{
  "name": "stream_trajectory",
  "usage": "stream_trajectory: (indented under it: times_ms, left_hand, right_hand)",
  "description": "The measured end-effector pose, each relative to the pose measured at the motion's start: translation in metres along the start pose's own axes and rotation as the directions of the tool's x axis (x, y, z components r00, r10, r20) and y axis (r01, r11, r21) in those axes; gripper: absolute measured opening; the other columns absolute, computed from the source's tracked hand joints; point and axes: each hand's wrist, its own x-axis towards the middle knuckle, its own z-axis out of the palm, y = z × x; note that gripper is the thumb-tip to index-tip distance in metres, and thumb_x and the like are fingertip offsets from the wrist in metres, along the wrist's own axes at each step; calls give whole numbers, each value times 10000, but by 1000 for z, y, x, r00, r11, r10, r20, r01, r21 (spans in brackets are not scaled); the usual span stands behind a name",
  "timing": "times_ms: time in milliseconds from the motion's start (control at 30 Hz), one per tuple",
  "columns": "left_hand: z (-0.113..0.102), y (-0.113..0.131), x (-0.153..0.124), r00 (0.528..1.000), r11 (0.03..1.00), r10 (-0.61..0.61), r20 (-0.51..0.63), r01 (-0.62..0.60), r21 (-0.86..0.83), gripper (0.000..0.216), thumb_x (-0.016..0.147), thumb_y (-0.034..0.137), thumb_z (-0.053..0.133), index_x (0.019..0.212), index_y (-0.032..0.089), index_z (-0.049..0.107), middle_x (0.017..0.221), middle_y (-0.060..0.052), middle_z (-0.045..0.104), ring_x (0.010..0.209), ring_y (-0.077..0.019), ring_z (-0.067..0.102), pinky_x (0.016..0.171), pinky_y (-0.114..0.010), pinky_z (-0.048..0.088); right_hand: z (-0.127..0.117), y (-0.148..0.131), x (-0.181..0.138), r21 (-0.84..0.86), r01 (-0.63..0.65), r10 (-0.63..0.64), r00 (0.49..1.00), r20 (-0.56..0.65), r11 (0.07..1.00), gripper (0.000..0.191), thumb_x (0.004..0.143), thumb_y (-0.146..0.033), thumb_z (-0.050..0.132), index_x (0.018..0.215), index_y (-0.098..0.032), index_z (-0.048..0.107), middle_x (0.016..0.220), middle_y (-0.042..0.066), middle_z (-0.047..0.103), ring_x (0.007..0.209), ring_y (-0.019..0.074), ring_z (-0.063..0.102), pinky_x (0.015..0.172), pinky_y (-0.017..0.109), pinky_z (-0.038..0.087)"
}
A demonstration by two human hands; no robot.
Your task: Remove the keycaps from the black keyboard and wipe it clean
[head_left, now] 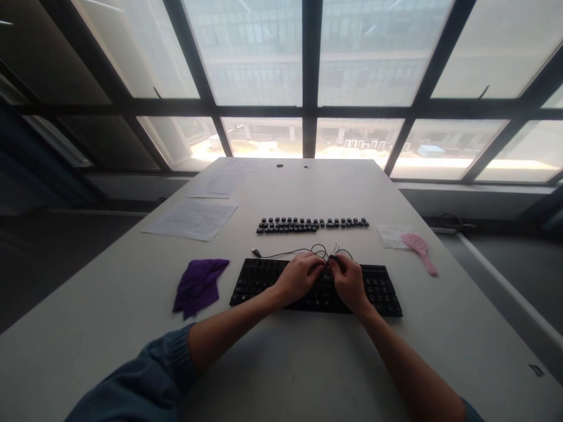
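A black keyboard lies across the white table in front of me. Both of my hands rest over its middle, fingers curled. My left hand and my right hand pinch together at the keyboard's far edge, where a thin black cable loops away to the left. What sits between the fingertips is too small to make out. Two rows of loose black keycaps lie farther back on the table.
A crumpled purple cloth lies left of the keyboard. A pink brush and a clear plastic bag sit at the right. Paper sheets are at the back left. Large windows stand beyond the table's far edge.
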Motion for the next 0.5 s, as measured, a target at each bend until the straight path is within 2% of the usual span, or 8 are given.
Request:
stream_trajectory:
  times_ms: [100,233,400,500]
  left_hand:
    - [10,0,-11,1000,999,-18,12,19,-40,160,954,209,519,1014,199,668,976,-59,666,962,-213,586,887,-331,460]
    - [18,-6,-16,999,999,-27,30,28,-41,137,870,197,637,1006,195,658,983,-59,650,964,-224,579,891,-339,466]
    - [22,-13,-16,999,1000,-30,45,30,1,104,822,190,685,923,206,669,968,-63,646,953,-239,584,870,-353,479]
    - [24,-14,-13,997,999,-41,69,39,32,84,823,178,677,900,211,678,953,-60,649,928,-235,593,854,-349,484]
  right_hand:
    - [-1,1,0,-51,9,-8,999,36,999,227,917,-304,541,714,-202,561,634,-1,568,598,167,507,587,286,389]
    - [0,2,0,-82,15,-9,997,72,997,238,912,-304,538,694,-208,541,620,-8,550,586,167,498,575,287,379]
    - [1,2,-3,-120,75,-58,989,139,990,212,913,-293,537,725,-209,589,654,11,606,608,187,539,593,300,399]
    - [1,1,-6,-136,115,-97,986,134,984,200,923,-283,533,752,-208,605,687,22,627,634,195,561,623,310,420]
